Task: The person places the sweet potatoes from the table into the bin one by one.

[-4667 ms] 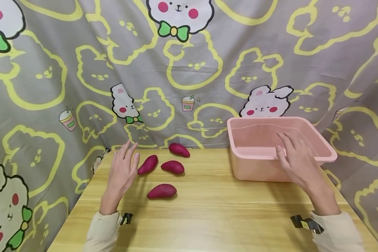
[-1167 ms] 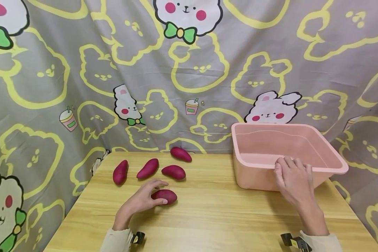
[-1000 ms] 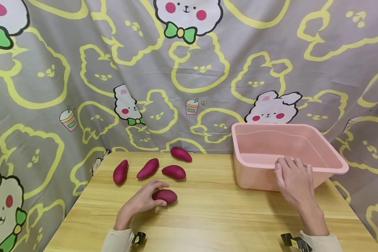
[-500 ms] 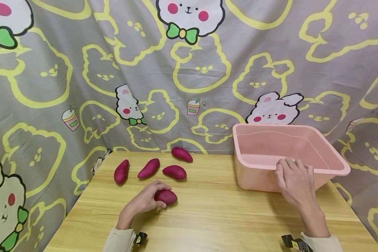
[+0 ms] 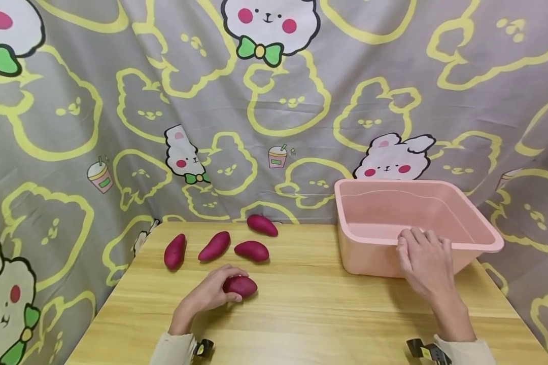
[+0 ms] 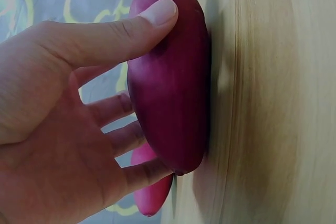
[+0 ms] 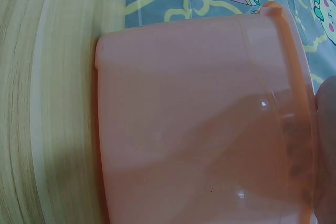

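Note:
My left hand grips a dark red, sweet-potato-shaped item near the middle of the table. In the left wrist view the thumb lies on one side of the purple-red item and the other fingers reach round its far side; it lies against the wood. My right hand holds the near rim of the pink tub, its fingers curled over the edge. The right wrist view shows the tub's outer wall with part of the hand at its rim.
Several similar red items lie on the wooden table: one at far left, one beside it, one to the right and one at the back edge. A patterned curtain hangs behind and at the sides.
My left hand has moved from the far left item to the nearest one and closed round it. My right hand has come down from above the tub onto its near rim.

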{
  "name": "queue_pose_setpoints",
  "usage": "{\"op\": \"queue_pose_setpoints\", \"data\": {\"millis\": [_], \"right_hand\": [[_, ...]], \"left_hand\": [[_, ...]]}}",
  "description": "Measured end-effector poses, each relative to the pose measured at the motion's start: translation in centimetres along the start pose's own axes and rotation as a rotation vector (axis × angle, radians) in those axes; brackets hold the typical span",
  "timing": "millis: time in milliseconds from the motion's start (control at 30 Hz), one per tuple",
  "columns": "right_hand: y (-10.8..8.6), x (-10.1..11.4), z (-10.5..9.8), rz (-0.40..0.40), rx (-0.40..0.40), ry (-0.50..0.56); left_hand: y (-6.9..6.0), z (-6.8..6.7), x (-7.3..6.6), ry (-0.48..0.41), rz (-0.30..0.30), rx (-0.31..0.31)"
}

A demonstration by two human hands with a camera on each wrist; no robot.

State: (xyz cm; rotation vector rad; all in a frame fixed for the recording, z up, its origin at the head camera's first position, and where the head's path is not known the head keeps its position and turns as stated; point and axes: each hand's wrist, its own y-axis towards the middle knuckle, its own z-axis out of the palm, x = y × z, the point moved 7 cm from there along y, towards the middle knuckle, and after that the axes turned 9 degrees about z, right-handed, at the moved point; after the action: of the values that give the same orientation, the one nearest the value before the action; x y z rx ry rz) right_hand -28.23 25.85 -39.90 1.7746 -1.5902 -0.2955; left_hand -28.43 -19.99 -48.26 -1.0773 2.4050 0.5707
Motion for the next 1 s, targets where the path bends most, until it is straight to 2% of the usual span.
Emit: {"op": "queue_pose_setpoints", "data": {"millis": [700, 1000], "right_hand": [[0.1, 0.1, -0.1, -0.005, -0.025, 0.004], [-0.1, 0.1, -0.1, -0.006, -0.023, -0.011]], "left_hand": [[-0.1, -0.9, -0.4, 0.022, -0.017, -0.086], [0.2, -1.5, -1.2, 0.033, 0.02, -0.193]]}}
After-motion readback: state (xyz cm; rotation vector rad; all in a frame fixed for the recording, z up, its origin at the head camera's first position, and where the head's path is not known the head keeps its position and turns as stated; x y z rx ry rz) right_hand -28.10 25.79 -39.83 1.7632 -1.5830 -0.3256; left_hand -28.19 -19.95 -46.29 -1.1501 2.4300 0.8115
